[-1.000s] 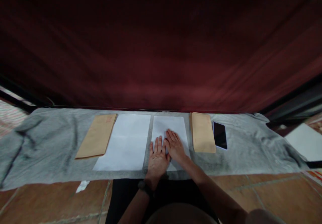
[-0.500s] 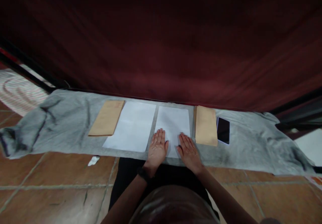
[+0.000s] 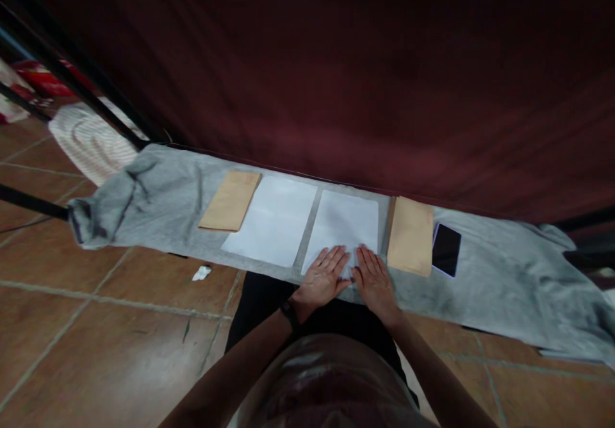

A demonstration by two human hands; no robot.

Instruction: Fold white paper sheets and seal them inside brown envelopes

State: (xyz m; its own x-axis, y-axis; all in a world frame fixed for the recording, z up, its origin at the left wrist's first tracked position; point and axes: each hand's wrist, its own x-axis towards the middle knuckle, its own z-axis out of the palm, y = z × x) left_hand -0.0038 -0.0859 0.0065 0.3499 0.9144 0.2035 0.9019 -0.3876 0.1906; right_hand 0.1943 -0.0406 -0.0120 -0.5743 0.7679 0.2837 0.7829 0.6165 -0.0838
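Note:
My left hand lies flat, fingers stretched out, on the near edge of a white paper sheet. Right beside it, my right hand rests flat on the same sheet's near right corner, fingertips almost touching the left hand's. Neither hand holds anything. A second white sheet lies to the left of the first. A brown envelope sits left of that sheet, and another brown envelope lies right of the sheet under my hands. All rest on a grey cloth spread on the floor.
A black phone lies on the cloth right of the right envelope. A dark red curtain hangs behind the cloth. Brown floor tiles are in front, with a small white scrap. A striped cloth lies far left.
My hands spread apart along the sheet's near edge, then came back together side by side. The view swung so everything sits tilted and further right.

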